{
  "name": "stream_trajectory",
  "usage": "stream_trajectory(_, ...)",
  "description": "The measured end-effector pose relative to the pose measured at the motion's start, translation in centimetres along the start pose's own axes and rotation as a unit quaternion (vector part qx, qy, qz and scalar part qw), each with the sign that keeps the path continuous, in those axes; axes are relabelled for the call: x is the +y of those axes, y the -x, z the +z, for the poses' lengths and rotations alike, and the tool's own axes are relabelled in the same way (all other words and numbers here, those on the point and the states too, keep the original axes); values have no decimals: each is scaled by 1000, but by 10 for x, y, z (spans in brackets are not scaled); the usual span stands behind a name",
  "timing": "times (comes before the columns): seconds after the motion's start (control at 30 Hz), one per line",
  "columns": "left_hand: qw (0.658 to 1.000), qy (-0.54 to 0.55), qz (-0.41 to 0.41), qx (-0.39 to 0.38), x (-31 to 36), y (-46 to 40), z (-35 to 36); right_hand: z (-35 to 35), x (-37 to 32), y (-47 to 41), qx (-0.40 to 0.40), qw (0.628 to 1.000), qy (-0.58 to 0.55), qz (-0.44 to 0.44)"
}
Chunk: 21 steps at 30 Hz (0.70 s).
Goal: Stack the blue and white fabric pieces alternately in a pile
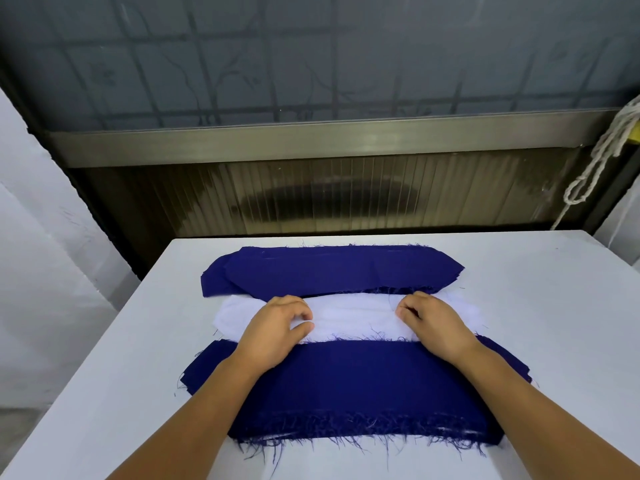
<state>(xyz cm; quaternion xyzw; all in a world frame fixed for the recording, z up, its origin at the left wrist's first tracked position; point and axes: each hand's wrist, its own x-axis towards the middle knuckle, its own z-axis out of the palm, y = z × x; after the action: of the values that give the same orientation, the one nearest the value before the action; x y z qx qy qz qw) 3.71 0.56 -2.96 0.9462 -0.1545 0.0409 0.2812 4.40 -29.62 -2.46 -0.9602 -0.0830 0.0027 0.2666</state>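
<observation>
Both hands, left hand (277, 327) and right hand (434, 323), pinch the white fabric (353, 320) with curled fingers (304, 315).

1. Even, soft, fairly bright light; shadows are faint.
2. A dull glare streaks the metal rail (311, 142) across the frame's middle.
3. Wide-angle distortion bends lines near the edges.
4. Focus is slightly soft throughout.
</observation>
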Motion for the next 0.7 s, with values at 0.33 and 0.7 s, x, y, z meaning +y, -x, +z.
stream_trajectory(0.33,987,-126,68,76,10,6,2,6,-2,9,102,989,77,-74)
stream_trajectory(0.7,992,-115,38,37,10,6,2,7,-7,10,104,987,110,-44)
